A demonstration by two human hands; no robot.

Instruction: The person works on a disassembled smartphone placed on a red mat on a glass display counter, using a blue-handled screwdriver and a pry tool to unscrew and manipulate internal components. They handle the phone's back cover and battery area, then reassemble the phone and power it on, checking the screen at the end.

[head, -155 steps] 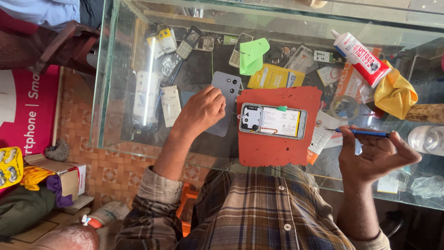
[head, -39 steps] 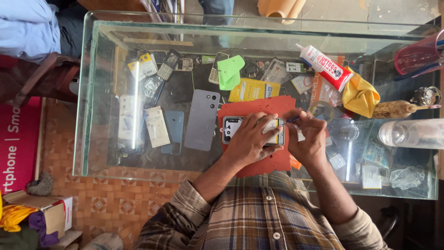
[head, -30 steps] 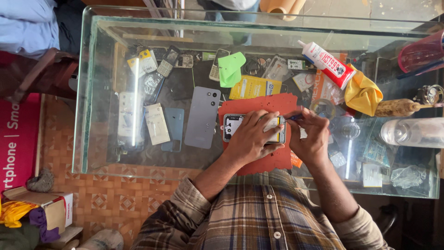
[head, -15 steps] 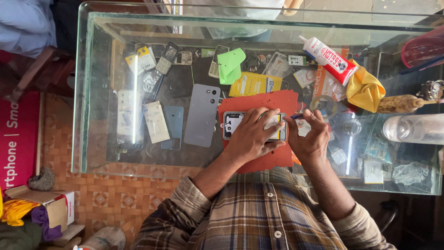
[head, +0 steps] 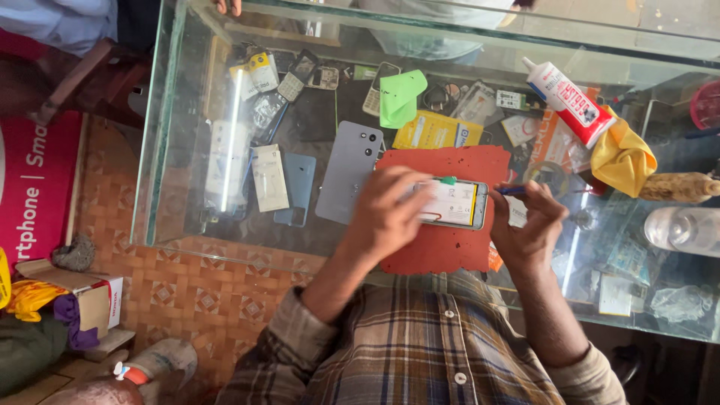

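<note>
- Red mat (head: 442,251): flat on the glass counter (head: 187,187), straight ahead of you, its edges ragged; it carries the phone.
- Phone (head: 454,202): opened, back off, lying lengthwise on the mat's upper half; white and yellow inner parts show, with a green tab at its top edge.
- Your left hand (head: 390,214): palm down over the phone's left end, fingers curled and pressed onto it, holding it to the mat.
- Your right hand (head: 529,225): just right of the phone, fingers drawn together and pinching a thin blue tool (head: 514,190) whose tip lies at the phone's right end.
- Grey back cover (head: 349,172): face down on the counter, just left of the mat, camera holes at its upper end.
- Blue cover (head: 295,189): left of the grey one, close beside it.
- White slab (head: 268,178): left again, next to the blue cover.
- Green piece (head: 400,97): bent, above the mat.
- Yellow packet (head: 435,133): between the green piece and the mat's top edge.
- Glue tube (head: 568,101): white with red print, lying slanted at upper right.
- Yellow cloth (head: 621,160): bunched, touching the tube's lower end.
- Clear bottle (head: 686,229): on its side at the far right.
- Small handsets and parts: inside the case under the glass, toward the far edge.
- Cardboard box (head: 71,296): on the tiled floor at your left.
</note>
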